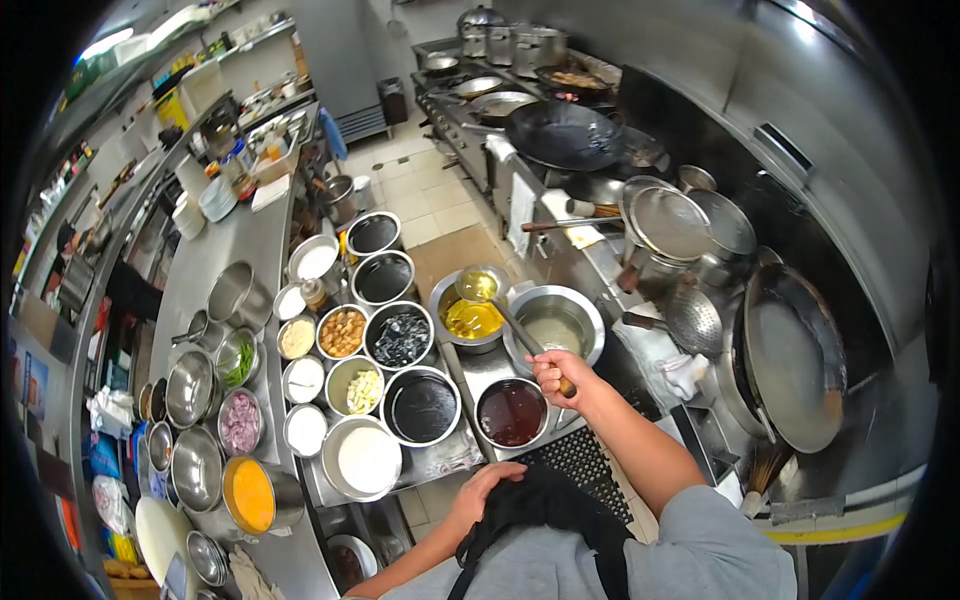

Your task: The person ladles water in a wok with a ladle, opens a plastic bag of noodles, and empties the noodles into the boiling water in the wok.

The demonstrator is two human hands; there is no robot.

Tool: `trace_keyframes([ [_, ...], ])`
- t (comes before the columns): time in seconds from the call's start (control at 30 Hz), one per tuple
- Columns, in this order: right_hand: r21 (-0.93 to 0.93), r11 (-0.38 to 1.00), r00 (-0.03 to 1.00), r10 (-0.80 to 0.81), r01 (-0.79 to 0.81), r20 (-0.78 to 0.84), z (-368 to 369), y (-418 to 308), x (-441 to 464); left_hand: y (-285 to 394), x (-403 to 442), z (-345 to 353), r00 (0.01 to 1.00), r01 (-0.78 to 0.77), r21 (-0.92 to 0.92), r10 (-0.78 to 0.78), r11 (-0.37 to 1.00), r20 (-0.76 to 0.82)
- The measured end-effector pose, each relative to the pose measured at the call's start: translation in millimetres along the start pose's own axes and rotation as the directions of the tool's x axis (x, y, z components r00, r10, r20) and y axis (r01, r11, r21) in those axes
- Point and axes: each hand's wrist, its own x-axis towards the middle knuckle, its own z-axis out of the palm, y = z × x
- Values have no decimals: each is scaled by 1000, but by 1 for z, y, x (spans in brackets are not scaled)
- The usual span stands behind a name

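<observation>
My right hand (562, 378) is wrapped round the wooden handle of a ladle (477, 286), whose bowl is above a metal pot of yellow oil (473, 318). Beside that pot stands a wide pot of cloudy liquid (552, 328), under the ladle's handle. A pot of dark red liquid (511, 412) is just below my right hand. My left hand (490, 490) rests against the black apron (550, 510) at my waist, its fingers stretched out and holding nothing.
Several round containers of dark liquid, white powder (368, 456) and chopped food stand to the left. Metal bowls (196, 470) and an orange liquid (252, 496) are further left. Woks (565, 135), strainers (692, 318) and a large pan (797, 360) line the stove side.
</observation>
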Motion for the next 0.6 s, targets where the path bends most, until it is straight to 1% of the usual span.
trace_keyframes([
  [0.03, 5, 1000, 1000, -26, 26, 0, 5, -5, -26, 5, 2, 10, 1000, -17, 1, 17, 1000, 20],
  [0.1, 68, 998, 986, -32, 21, 166, 14, -12, -79, 17, 4, 28, 996, -30, 24, 28, 999, 81],
  [0.13, 76, 996, 978, -65, 50, 200, 19, -17, -110, 19, 6, 39, 993, -45, 22, 43, 999, 108],
  [0.17, 117, 992, 958, -78, 47, 277, 19, -21, -138, 21, 6, 49, 987, -85, 21, 81, 996, 142],
  [0.23, 212, 976, 929, -122, 48, 350, 22, -25, -204, 24, 7, 72, 970, -133, 4, 130, 991, 204],
  [0.33, 299, 946, 864, -254, 127, 435, 12, -23, -302, 26, 8, 106, 932, -213, -47, 218, 976, 289],
  [0.37, 285, 939, 847, -306, 193, 435, 1, -21, -330, 30, 6, 116, 923, -218, -54, 224, 974, 314],
  [0.43, 306, 897, 844, -415, 318, 340, -8, -9, -390, 37, 3, 140, 919, -218, -104, 240, 970, 312],
  [0.5, 273, 851, 830, -509, 448, 226, -28, 1, -438, 37, 1, 160, 887, -294, -71, 299, 953, 351],
  [0.53, 228, 827, 819, -552, 514, 157, -36, 4, -459, 40, -2, 170, 880, -289, -93, 302, 953, 365],
  [0.6, 62, 775, 778, -627, 629, -43, -58, 2, -494, 43, -5, 187, 858, -306, -126, 331, 944, 393],
])
